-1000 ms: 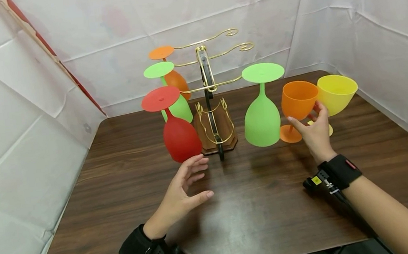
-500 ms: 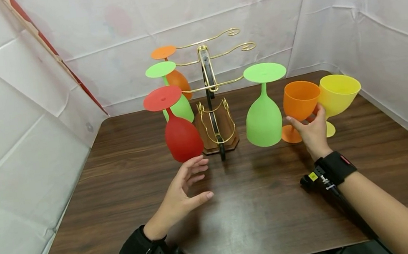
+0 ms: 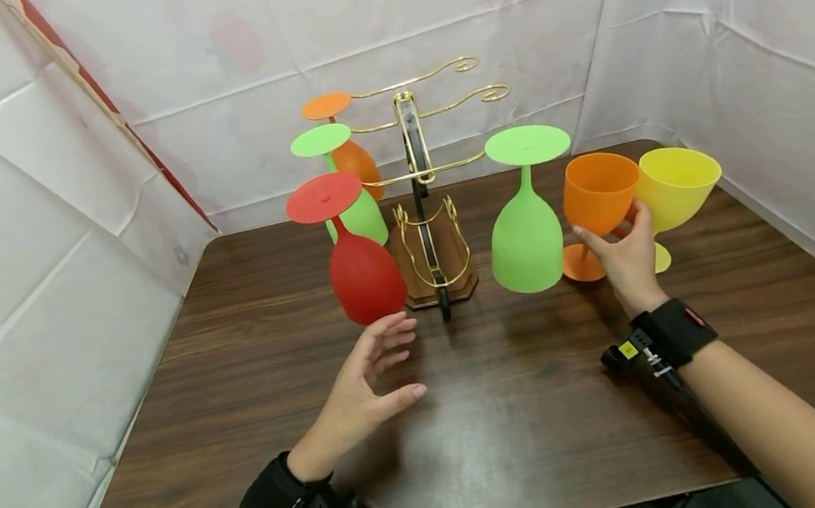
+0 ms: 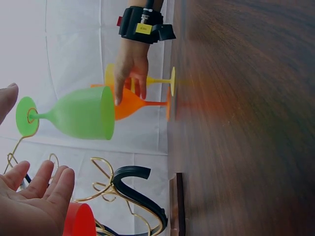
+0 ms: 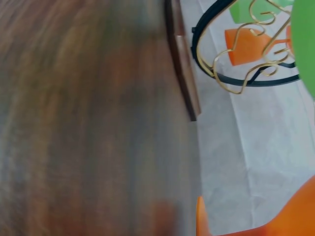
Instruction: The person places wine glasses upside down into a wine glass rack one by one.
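Note:
My right hand [image 3: 630,258] holds an upright orange goblet [image 3: 597,195] between thumb and fingers, just below the bowl. The goblet's foot is close over the table, and in the right wrist view only its foot and part of the orange bowl [image 5: 295,216] show. Behind it stands a yellow goblet [image 3: 683,193], its stem partly hidden by the hand. My left hand [image 3: 358,389] is relaxed and holds nothing, its fingertips right by the rim of a red goblet [image 3: 365,280]. That red goblet hangs upside down from a rack [image 3: 429,174].
On the rack's left side, a green goblet [image 3: 319,140] and another orange goblet [image 3: 327,106] hang inverted behind the red one. A light green goblet [image 3: 527,244] hangs at front right, beside the right hand. Two curled gold arms extend behind it. White sheeting [image 3: 351,26] surrounds the table [image 3: 490,446].
My right hand, around the orange goblet, has shifted slightly left, and the goblet has risen a little over the last half second. The left hand stays put.

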`<action>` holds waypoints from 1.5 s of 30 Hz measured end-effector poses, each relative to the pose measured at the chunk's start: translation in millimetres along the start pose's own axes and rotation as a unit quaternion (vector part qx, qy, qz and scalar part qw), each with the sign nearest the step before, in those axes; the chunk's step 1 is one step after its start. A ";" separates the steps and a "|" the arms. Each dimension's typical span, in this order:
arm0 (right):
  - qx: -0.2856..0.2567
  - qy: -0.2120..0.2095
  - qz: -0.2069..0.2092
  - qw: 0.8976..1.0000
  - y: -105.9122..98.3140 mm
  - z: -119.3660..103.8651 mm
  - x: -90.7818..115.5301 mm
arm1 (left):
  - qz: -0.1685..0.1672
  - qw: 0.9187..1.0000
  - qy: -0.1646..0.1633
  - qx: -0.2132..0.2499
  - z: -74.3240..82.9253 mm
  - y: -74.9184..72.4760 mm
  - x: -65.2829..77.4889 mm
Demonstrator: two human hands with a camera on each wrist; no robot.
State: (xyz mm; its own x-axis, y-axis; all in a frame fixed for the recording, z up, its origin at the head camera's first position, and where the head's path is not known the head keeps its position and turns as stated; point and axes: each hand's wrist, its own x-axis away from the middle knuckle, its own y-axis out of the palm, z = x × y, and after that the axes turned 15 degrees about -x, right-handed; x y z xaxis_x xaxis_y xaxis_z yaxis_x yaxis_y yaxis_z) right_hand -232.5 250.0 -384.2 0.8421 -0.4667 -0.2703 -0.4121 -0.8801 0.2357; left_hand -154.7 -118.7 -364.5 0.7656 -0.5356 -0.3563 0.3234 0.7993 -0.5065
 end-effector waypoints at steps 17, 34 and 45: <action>0.001 -0.021 -0.038 0.999 -11.3 -32.9 15.2 | -0.005 1.000 0.001 0.009 -1.4 2.8 0.7; -0.008 -0.028 -0.176 0.984 -31.2 -81.6 71.1 | -0.009 1.000 0.005 0.013 -1.8 4.1 -2.2; -0.091 -0.018 -0.283 0.955 -6.2 -99.3 99.2 | -0.010 1.000 0.005 0.018 -1.8 4.0 -2.8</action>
State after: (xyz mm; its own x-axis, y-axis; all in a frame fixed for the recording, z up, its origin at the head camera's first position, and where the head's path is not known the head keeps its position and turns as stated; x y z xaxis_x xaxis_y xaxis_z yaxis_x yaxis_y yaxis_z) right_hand -111.9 217.8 -319.8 0.8978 0.0727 -0.4343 0.1751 -0.9639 0.2005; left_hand -156.5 -114.4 -366.9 0.7536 -0.5539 -0.3539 0.3585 0.7976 -0.4850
